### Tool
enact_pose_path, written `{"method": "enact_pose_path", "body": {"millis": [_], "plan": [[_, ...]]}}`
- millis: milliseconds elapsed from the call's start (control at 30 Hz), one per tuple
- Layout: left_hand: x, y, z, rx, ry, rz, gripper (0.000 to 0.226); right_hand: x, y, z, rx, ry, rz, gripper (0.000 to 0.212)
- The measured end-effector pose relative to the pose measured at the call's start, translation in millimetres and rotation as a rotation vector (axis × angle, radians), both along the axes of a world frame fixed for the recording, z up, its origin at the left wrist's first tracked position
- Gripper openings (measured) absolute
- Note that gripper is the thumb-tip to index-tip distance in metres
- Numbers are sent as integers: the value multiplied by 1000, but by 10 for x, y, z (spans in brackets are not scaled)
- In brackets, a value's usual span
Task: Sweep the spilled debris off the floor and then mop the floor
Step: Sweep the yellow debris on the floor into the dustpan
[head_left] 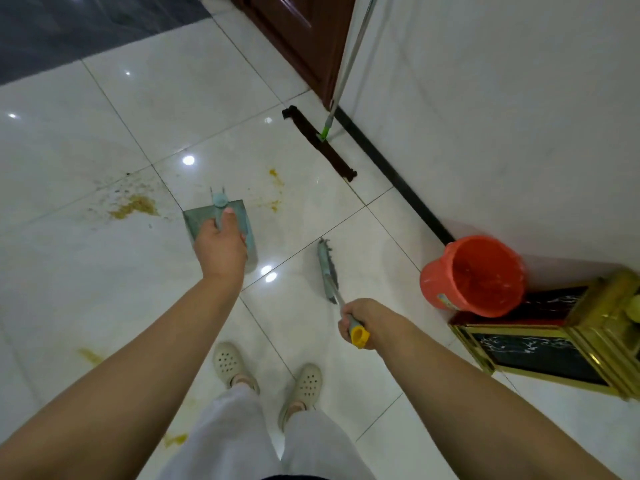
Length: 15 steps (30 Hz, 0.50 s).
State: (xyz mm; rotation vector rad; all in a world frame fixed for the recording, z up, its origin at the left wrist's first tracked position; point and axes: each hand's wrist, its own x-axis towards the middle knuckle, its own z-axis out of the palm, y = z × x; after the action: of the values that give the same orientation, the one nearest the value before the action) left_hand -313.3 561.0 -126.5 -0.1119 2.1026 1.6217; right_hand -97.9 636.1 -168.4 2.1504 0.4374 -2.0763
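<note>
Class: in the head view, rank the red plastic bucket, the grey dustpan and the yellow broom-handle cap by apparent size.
1. Red plastic bucket, clearly largest.
2. Grey dustpan, though the left hand hides part of it.
3. Yellow broom-handle cap, smallest, despite being nearest the camera.

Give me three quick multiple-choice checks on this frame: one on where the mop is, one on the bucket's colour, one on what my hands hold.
1. Where is the mop?
A. In the bucket
B. Leaning by the wall, head on the floor
C. In the right hand

2. What colour is the bucket?
A. Blue
B. Orange-red
C. White

3. What do the hands hold?
A. Left hand the dustpan, right hand the broom
B. Both hold the mop
C. Nothing

Answers:
1 B: its pole slants up along the wall and its dark head lies on the tiles.
2 B: it stands orange-red by the wall.
3 A: each hand's grip is curled round its own handle.
</note>
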Motion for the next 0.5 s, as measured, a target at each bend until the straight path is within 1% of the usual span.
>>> {"method": "enact_pose_path", "body": {"millis": [133, 233, 333, 500], "plan": [[-259, -84, 52, -4, 5, 17, 34, -374, -349, 106, -112, 41, 60, 18], [-452, -153, 77, -3, 0, 15, 32, -517, -376, 164, -117, 47, 92, 21], [-630, -215, 86, 10, -3, 24, 35, -630, -348, 200, -63, 4, 102, 22], [-858, -330, 56, 30, -16, 18, 34, -744, 15, 156, 134, -67, 128, 18]]}}
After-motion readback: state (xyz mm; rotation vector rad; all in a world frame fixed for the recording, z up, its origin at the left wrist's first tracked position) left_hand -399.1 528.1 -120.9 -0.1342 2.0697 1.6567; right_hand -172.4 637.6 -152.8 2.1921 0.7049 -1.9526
